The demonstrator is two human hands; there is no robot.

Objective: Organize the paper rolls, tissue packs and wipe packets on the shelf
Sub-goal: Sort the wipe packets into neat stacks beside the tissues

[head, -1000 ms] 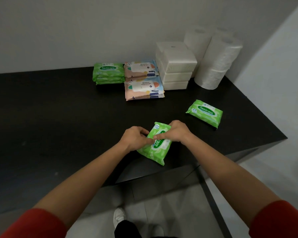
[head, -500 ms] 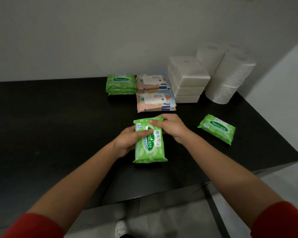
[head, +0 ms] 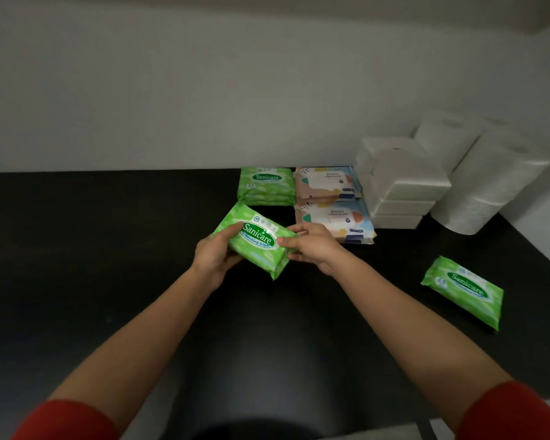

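Holding a green plastic Sanicare wipe packet (head: pixel 257 241) over the black shelf top (head: pixel 108 249), label up, tilted.
Gripped at one end by the left hand (head: pixel 215 255), thumb on top; pinched at the other by the right hand (head: pixel 311 246). Just in front of a stack of matching green packets (head: pixel 265 185), with pastel wipe packets (head: pixel 331 217), white tissue packs (head: pixel 400 192) and white paper rolls (head: pixel 489 185) alongside; another green packet (head: pixel 462 290) lying well apart to the right.

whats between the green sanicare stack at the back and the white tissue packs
The pastel wipe packets, in two piles, fill that gap; head view.
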